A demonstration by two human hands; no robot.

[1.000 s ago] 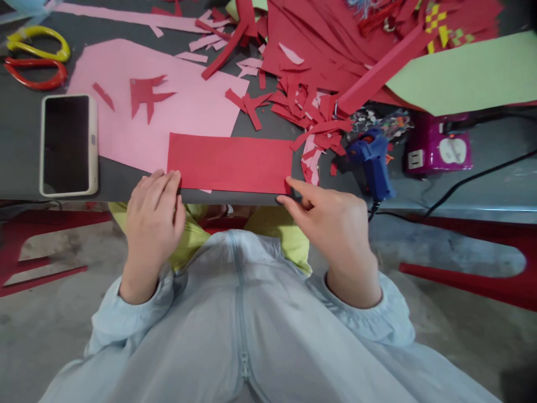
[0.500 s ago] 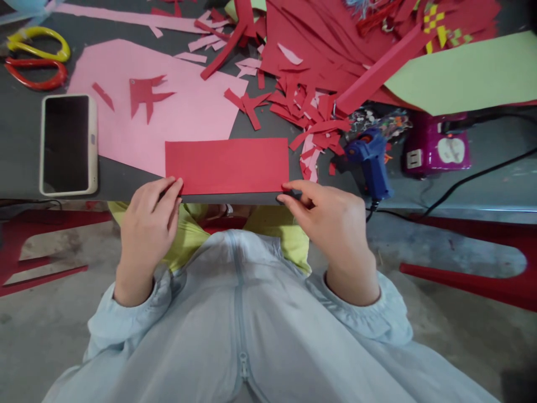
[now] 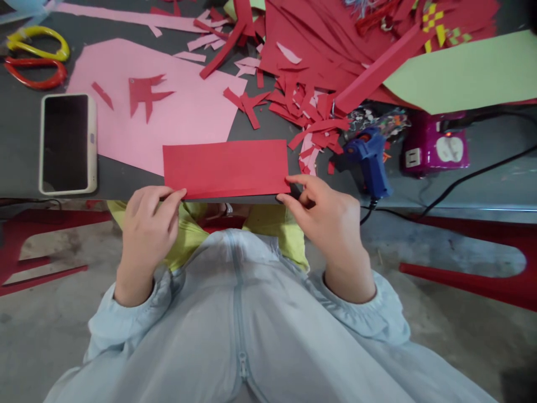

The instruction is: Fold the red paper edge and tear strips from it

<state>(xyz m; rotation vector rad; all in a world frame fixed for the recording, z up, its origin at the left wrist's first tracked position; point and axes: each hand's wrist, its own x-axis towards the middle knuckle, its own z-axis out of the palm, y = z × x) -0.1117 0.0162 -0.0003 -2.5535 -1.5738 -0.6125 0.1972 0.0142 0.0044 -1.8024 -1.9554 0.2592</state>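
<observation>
A red rectangular sheet of paper lies at the table's near edge, its left part over a large pink sheet. My left hand pinches the sheet's lower left corner between thumb and fingers. At the lower right corner, my right hand grips the paper the same way. A narrow strip along the near edge looks folded or creased. On the pink sheet rest a jagged red paper cutout and a small red sliver.
At left lie a phone and scissors with yellow and red handles. Red paper scraps spread across the middle. Rightward are a blue glue gun, a purple power socket box with a black cable, and a green sheet.
The red sheet has shifted slightly toward me and tilted a little, its left end lower. My left fingertips have moved slightly along its near edge; a narrow fold line now shows there.
</observation>
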